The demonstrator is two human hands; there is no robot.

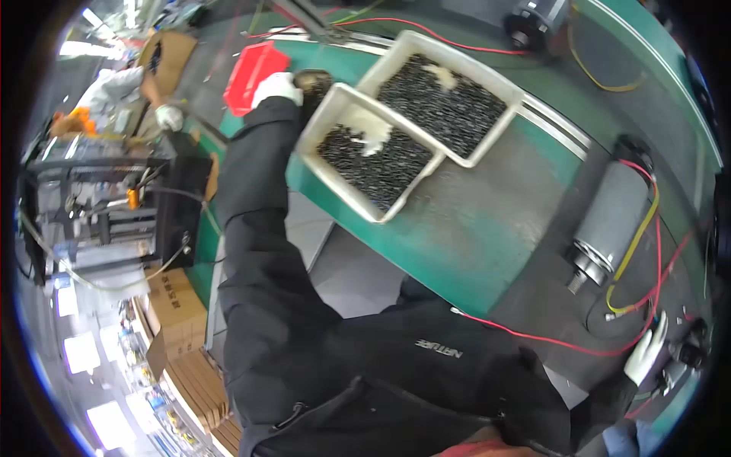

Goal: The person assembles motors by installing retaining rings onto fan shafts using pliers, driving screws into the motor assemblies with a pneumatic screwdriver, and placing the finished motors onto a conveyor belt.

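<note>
My left hand (277,90), in a white glove, is at the end of the outstretched black sleeve. It is between a red tray (247,80) and a dark rounded object (314,81); its fingers are too unclear to show a grip. Beside it are two white bins of small black pieces, the nearer bin (340,189) overlapping the farther bin (496,135). A pale scrap lies on the pieces in each. At the far right my right hand (647,352), also white-gloved, has its fingers stretched out beside a dark fitting (687,350).
A grey motor-like cylinder (615,217) with red and yellow cables lies on the right; another dark cylinder (535,23) is at the top. The bench (487,228) has a green edge. Another person's gloved hand (169,117) is at the upper left, above a black frame. Cardboard boxes (175,308) stand lower left.
</note>
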